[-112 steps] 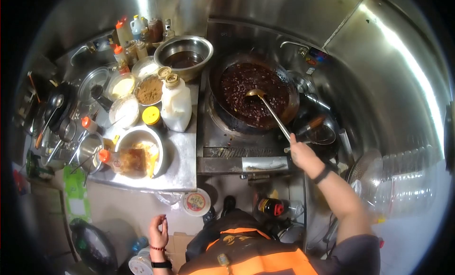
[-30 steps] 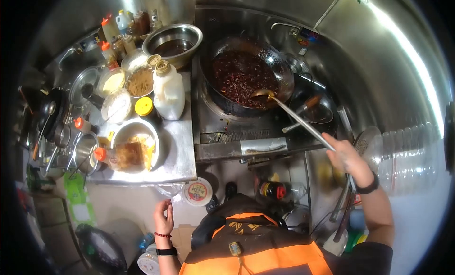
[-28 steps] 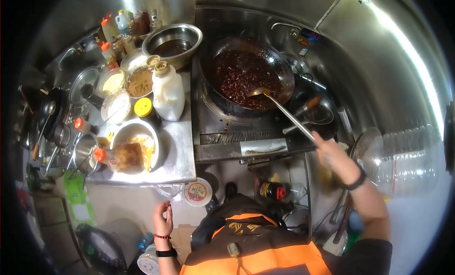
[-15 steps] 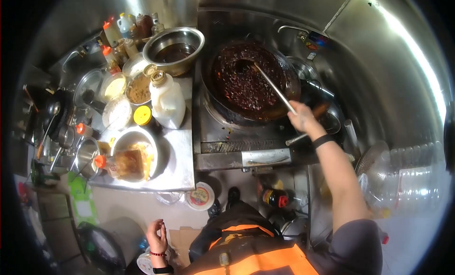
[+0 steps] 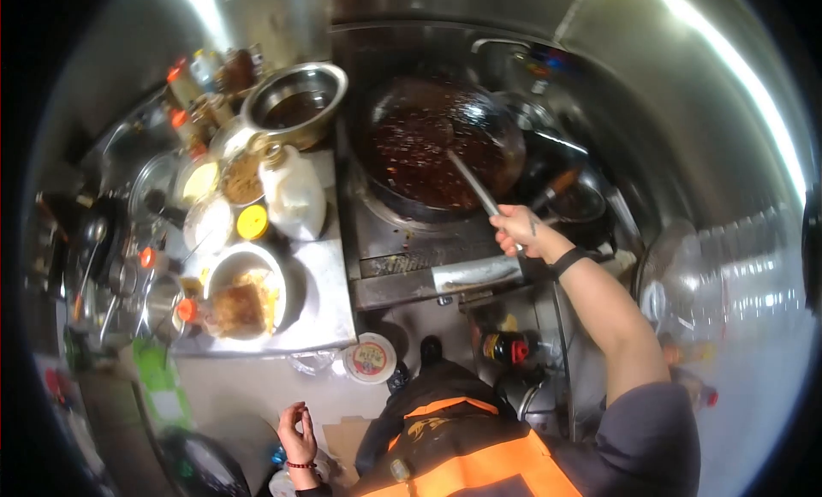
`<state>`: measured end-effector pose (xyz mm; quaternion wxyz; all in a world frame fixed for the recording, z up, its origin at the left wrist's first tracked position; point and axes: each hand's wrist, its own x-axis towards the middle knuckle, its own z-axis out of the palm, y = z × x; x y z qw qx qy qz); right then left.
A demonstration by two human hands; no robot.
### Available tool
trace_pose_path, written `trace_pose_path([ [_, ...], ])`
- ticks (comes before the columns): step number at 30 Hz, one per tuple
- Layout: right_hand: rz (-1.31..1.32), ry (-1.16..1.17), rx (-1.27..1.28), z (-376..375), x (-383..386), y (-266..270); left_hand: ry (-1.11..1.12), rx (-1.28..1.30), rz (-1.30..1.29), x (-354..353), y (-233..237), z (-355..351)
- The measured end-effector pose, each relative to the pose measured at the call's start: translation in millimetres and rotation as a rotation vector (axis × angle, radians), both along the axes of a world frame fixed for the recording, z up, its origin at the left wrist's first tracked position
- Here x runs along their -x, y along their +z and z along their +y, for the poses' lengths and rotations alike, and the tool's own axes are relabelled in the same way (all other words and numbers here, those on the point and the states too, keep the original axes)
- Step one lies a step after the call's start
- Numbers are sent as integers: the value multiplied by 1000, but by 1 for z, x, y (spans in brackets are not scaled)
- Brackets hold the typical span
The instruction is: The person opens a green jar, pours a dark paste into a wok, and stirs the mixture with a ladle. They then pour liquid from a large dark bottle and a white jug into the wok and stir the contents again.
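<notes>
My right hand (image 5: 524,230) is wrapped round the long metal handle of a ladle (image 5: 473,183). The ladle's head is sunk in a dark, glossy sauce with bits in it (image 5: 411,159), so its bowl is hidden. This sauce fills a big black wok (image 5: 511,159) on the stove. Low in the view, away from the counter, my left hand (image 5: 297,434) hangs with loosely bent fingers and holds nothing.
Left of the stove, a metal counter (image 5: 330,313) bears a steel basin of dark liquid (image 5: 334,99), a white jug (image 5: 295,197), a yellow-capped jar (image 5: 253,222) and a white pot (image 5: 276,274). A wooden-handled pan (image 5: 582,202) sits right of the wok; large clear plastic bottles (image 5: 728,274) stand beyond.
My right hand has drawn the ladle towards me and slightly left; its bowl, visible before, is now under the sauce. The whole view has shifted a little. My left hand stays low.
</notes>
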<state>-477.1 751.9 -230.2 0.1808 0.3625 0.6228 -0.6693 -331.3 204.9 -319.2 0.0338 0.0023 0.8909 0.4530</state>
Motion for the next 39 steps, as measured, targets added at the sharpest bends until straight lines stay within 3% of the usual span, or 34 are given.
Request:
trace_pose_path([
  [4,164,154,-151,-28,-50,18,-70,-133,-20,12,-26,2],
  [6,127,246,-529,-44,-66,32,-143,-197,-102,25,-32,9],
  [8,503,380,-1174,-49,-86,14,-320,-185,-75,44,-32,15],
  [10,369,248,-1404,-71,-98,26,-474,-163,-45,66,-32,25],
  [12,329,228,-1570,-74,-96,-1,-609,-74,-49,89,-29,38],
  [14,308,160,-1559,-85,-103,-10,-860,24,40,107,-19,59],
  [16,455,93,-1470,-101,-138,11,-999,133,-126,128,-39,58],
  [17,549,16,-1462,-109,-154,12,-944,-7,74,106,-15,94],
  [19,759,-97,-1473,-123,-200,22,-988,-42,-58,97,-13,118],
  [20,737,-125,-1468,-132,-225,26,-996,-78,-186,93,-13,124],
  [22,728,-120,-1152,-148,-277,36,-1059,-76,-149,82,-17,141],
  [24,608,-70,-1094,-161,-337,49,-1169,-20,-218,62,-7,161],
  [25,642,-110,-1089,-169,-364,47,-1228,88,-146,48,4,173],
  [29,644,-228,-1050,-191,-462,50,-1491,4,76,1,-3,204],
  [33,516,-332,-1065,-212,-547,31,-1619,-10,-42,-70,15,239],
  [37,307,-817,-1149,-235,-620,-3,-1868,-107,-66,-153,28,286],
  [39,265,-1196,-945,-228,-652,-13,-1941,-49,-197,-188,28,317],
])
